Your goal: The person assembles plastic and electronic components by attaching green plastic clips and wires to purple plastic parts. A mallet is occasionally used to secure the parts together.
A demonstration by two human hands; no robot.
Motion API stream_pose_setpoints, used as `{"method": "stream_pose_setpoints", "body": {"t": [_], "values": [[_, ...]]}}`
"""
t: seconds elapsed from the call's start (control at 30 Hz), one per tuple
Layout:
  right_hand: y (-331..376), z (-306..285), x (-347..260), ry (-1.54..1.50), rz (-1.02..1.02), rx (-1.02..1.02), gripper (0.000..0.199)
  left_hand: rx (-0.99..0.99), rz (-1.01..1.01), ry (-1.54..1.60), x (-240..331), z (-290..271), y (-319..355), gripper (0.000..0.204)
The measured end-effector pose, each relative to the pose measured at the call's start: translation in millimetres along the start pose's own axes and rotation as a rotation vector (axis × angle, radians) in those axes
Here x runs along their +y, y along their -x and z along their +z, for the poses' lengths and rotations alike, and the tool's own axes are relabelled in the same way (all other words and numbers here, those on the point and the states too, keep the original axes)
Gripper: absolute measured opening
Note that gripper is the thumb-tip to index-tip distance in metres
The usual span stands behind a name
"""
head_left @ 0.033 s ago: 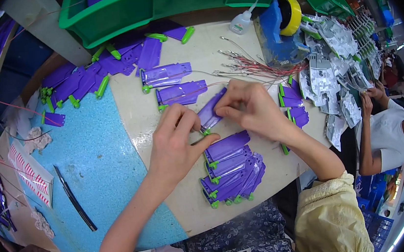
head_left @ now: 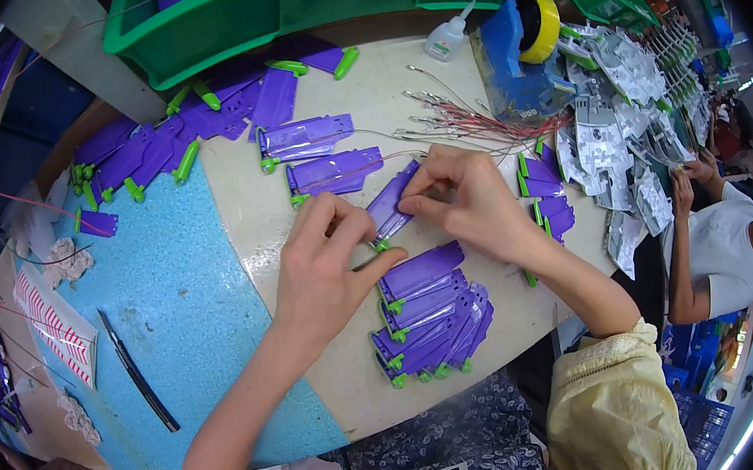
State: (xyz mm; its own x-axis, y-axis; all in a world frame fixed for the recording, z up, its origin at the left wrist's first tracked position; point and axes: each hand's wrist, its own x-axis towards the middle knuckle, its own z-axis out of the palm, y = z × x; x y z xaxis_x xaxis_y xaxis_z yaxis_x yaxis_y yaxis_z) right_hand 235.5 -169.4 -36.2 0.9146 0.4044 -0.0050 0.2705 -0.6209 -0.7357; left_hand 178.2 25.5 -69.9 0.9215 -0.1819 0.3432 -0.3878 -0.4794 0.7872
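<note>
Purple and green, one piece (head_left: 392, 204) is sitting mid-table (head_left: 379, 83), the left hand (head_left: 319, 255) pinching its seven-o'clock end and the right hand (head_left: 474, 202) gripping its three-o'clock edge, apparently lining it up, the next move seemingly calling for steady fingertip pressure.

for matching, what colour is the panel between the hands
The panel is purple with a green end; head view.

The purple panel (head_left: 392, 200) I hold looks like smooth, glossy plastic, as does its green end piece (head_left: 384, 246). The green bin (head_left: 325, 9) is shiny plastic too, the squeeze bottle (head_left: 445, 42) translucent plastic. My yellow sleeve (head_left: 605, 404) is crinkled cloth; the blue sheet (head_left: 188, 273) looks glossy.
</note>
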Motion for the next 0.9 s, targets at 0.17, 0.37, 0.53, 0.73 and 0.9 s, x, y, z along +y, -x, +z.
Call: {"method": "stream_pose_setpoints", "body": {"t": [0.17, 0.37, 0.53, 0.73, 0.9], "values": [[-1.8, -3.5, -7.4, 0.021, 0.231, 0.034, 0.01, -0.048, 0.279, -0.246, -8.4, -6.3, -8.8, 0.03], [12.5, -14.5, 2.6, 0.215, -0.253, 0.221, 0.018, -0.248, 0.38, -0.148, -5.1, -7.3, -25.8, 0.03], [-2.1, -115.0, 23.0, 0.071, 0.051, 0.838, 0.019, -0.204, 0.317, -0.186, -2.5, -9.5, -17.7, 0.031], [-11.2, -145.4, 42.9, -0.712, 0.449, 0.613, 0.024, -0.208, 0.337, -0.114, -3.8, -3.4, -23.8, 0.036], [8.3, -122.2, 47.7, -0.544, 0.521, 0.477, 0.021, -0.221, 0.297, -0.134, -0.7, -4.5, -24.9, 0.035]]}}
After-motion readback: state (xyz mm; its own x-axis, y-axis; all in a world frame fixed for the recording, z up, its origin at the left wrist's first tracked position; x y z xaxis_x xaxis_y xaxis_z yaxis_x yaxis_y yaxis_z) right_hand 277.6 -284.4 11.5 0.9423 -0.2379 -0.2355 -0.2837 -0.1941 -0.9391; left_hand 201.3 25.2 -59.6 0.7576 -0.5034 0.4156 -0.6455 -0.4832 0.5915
